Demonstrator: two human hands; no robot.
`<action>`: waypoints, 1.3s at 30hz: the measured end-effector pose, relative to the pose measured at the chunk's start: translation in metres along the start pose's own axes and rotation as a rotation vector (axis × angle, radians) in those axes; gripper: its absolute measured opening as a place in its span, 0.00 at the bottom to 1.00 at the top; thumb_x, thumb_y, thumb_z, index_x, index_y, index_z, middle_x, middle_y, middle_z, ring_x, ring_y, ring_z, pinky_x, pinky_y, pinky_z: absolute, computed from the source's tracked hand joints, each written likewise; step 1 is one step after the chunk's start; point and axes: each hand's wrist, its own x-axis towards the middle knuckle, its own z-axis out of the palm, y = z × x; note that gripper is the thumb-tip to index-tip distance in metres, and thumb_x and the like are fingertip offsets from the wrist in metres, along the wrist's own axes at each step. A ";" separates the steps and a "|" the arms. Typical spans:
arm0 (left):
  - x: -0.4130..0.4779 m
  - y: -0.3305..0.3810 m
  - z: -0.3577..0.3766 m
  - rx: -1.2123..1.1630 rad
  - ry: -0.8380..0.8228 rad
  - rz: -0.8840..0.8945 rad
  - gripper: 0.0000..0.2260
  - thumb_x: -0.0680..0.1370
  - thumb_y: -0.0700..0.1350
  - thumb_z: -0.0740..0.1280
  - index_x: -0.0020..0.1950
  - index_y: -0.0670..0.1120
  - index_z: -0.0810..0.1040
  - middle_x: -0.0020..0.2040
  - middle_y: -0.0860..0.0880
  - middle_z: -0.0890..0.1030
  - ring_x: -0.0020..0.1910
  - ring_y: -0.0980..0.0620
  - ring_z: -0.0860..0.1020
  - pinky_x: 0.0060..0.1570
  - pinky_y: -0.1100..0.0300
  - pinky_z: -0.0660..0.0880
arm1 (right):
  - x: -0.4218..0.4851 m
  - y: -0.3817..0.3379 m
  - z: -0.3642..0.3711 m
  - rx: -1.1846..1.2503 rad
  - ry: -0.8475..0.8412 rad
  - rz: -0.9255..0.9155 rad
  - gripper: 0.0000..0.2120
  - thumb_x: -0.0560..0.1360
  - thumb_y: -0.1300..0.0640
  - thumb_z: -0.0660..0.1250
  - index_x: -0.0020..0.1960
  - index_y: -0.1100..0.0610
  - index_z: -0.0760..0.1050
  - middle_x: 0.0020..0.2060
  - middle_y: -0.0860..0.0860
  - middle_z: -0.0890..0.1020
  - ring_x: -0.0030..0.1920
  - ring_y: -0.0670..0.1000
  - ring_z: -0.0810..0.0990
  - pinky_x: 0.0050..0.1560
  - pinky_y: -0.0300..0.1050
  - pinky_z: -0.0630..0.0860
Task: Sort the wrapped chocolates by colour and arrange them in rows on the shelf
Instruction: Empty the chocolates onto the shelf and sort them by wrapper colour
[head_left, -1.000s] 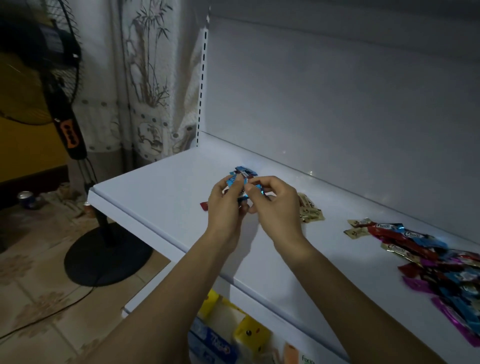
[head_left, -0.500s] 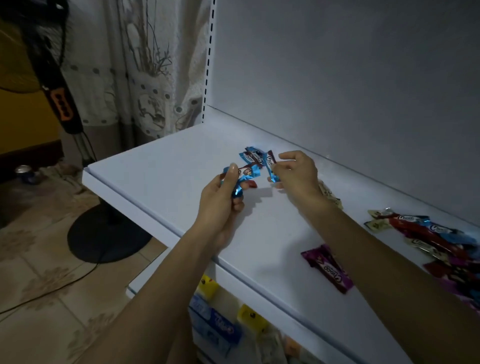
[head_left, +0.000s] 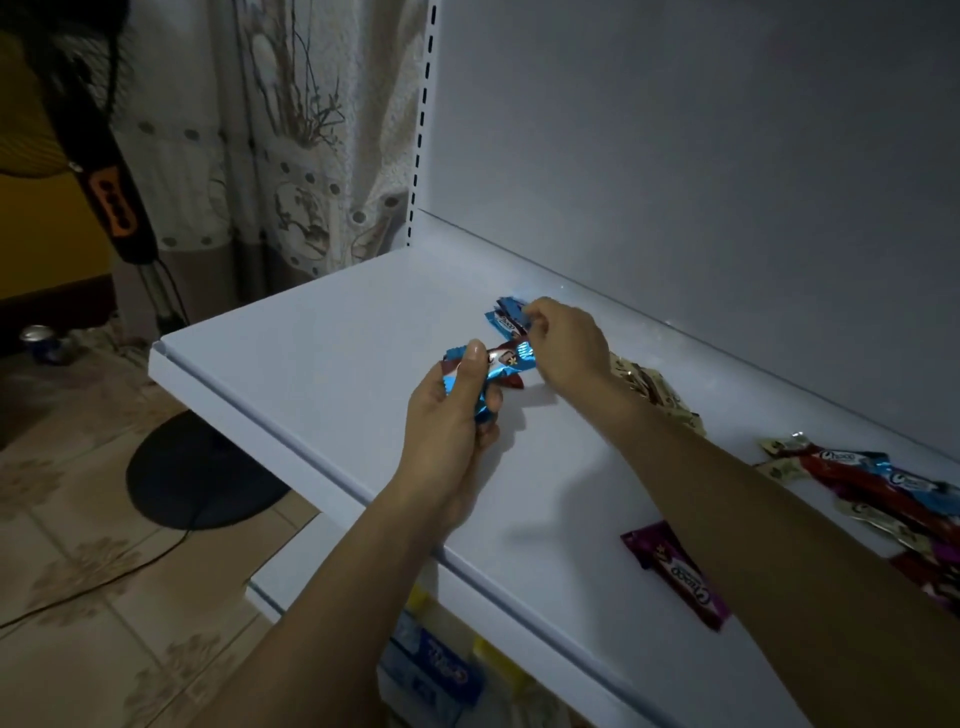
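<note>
My left hand (head_left: 451, 421) grips a small bunch of blue wrapped chocolates (head_left: 506, 361) above the white shelf (head_left: 311, 358). My right hand (head_left: 566, 345) reaches past it and pinches a blue chocolate (head_left: 503, 322) lying near the back wall, where one or two blue ones lie together. A red chocolate (head_left: 514, 383) peeks out under the held bunch. Gold-wrapped chocolates (head_left: 652, 392) lie behind my right wrist. One purple chocolate (head_left: 675, 571) rests near the shelf's front edge. A mixed pile of red, blue, gold and purple chocolates (head_left: 872, 483) sits at the far right.
A standing fan (head_left: 109, 197) with a round black base (head_left: 202, 473) is on the tiled floor to the left, its cable trailing forward. A patterned curtain (head_left: 291, 135) hangs behind. Packaged goods (head_left: 441, 670) sit on a lower shelf. A can (head_left: 39, 340) stands on the floor.
My hands have separated. The right hand took a blue chocolate from the bunch and carried it to the back of the shelf; the left hand keeps the rest.
</note>
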 end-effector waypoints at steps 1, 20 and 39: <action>-0.001 0.001 0.001 0.009 -0.001 0.013 0.13 0.81 0.54 0.59 0.48 0.46 0.77 0.31 0.50 0.73 0.28 0.57 0.65 0.30 0.65 0.64 | -0.006 -0.002 -0.006 0.042 0.001 -0.009 0.12 0.79 0.55 0.59 0.60 0.50 0.76 0.53 0.54 0.81 0.50 0.54 0.79 0.45 0.46 0.76; -0.020 0.009 0.013 0.329 -0.004 0.070 0.10 0.84 0.40 0.54 0.55 0.46 0.74 0.40 0.49 0.77 0.35 0.55 0.69 0.36 0.64 0.69 | -0.121 -0.023 -0.103 1.078 -0.230 0.308 0.09 0.78 0.55 0.65 0.55 0.56 0.79 0.40 0.50 0.85 0.36 0.45 0.78 0.35 0.38 0.73; -0.009 -0.004 0.010 0.238 -0.040 0.162 0.08 0.81 0.40 0.62 0.55 0.39 0.78 0.41 0.48 0.84 0.27 0.59 0.74 0.30 0.69 0.71 | 0.013 -0.016 -0.030 0.776 -0.108 0.650 0.03 0.76 0.63 0.67 0.45 0.62 0.76 0.24 0.54 0.77 0.18 0.45 0.72 0.20 0.36 0.70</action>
